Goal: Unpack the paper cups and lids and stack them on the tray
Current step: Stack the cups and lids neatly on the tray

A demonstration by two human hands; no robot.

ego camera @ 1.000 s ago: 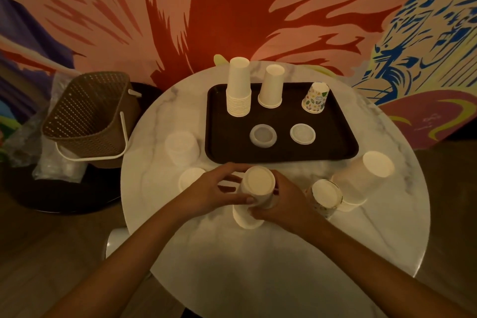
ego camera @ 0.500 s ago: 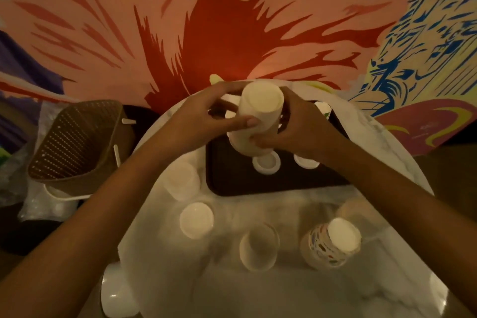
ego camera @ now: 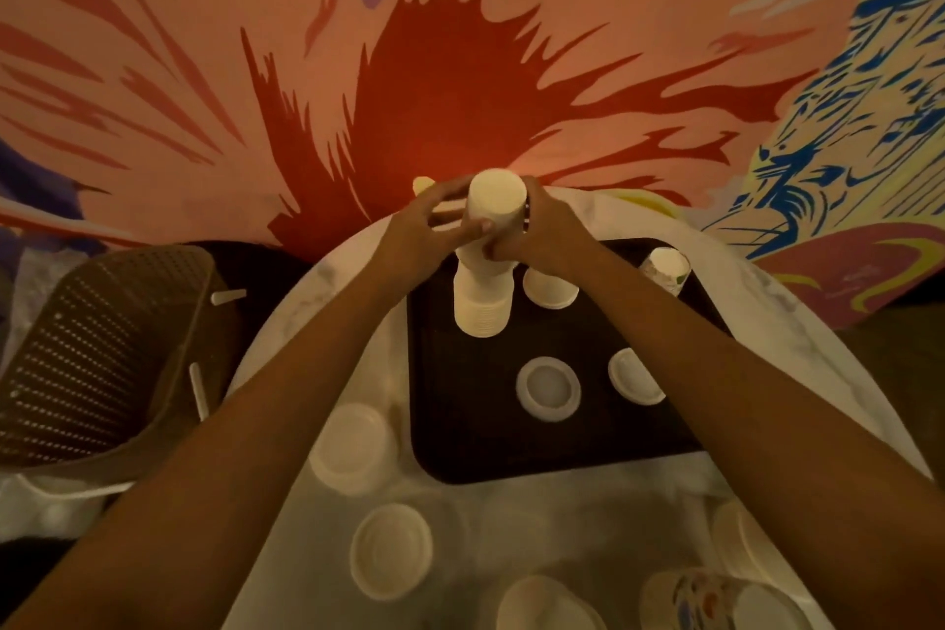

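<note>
Both hands grip a short sleeve of white paper cups (ego camera: pixel 495 200), held upside down so that the flat base faces up. The left hand (ego camera: pixel 417 235) curls round its left side with the thumb across the front, and the right hand (ego camera: pixel 544 235) curls round its right side. The held cups are over the far left part of the dark brown tray (ego camera: pixel 486 440), directly above the tall stack (ego camera: pixel 483 307) of upturned white cups standing there. The fingers hide the place where the two meet, so I cannot tell whether the held cups are seated on the stack. Just right of the stack stands a shorter upturned white cup (ego camera: pixel 549 289). Farther right, near the tray's far right corner, is a patterned cup (ego camera: pixel 665 269). Nearer the person, two lids lie on the tray: a translucent lid (ego camera: pixel 548 389) and, to its right, a white lid (ego camera: pixel 634 376) partly under the right forearm. The tray sits on a round white marble table (ego camera: pixel 511 527). On the tabletop left of the tray is a pile of lids (ego camera: pixel 353 448), with a single lid (ego camera: pixel 391 558) nearer the person. At the near edge are a blurred white cup (ego camera: pixel 544 601) and some patterned cups (ego camera: pixel 716 599). A brown perforated basket (ego camera: pixel 102 353) stands beside the table on the left. A mural (ego camera: pixel 204 67) of pink, red and blue fills the wall behind.
</note>
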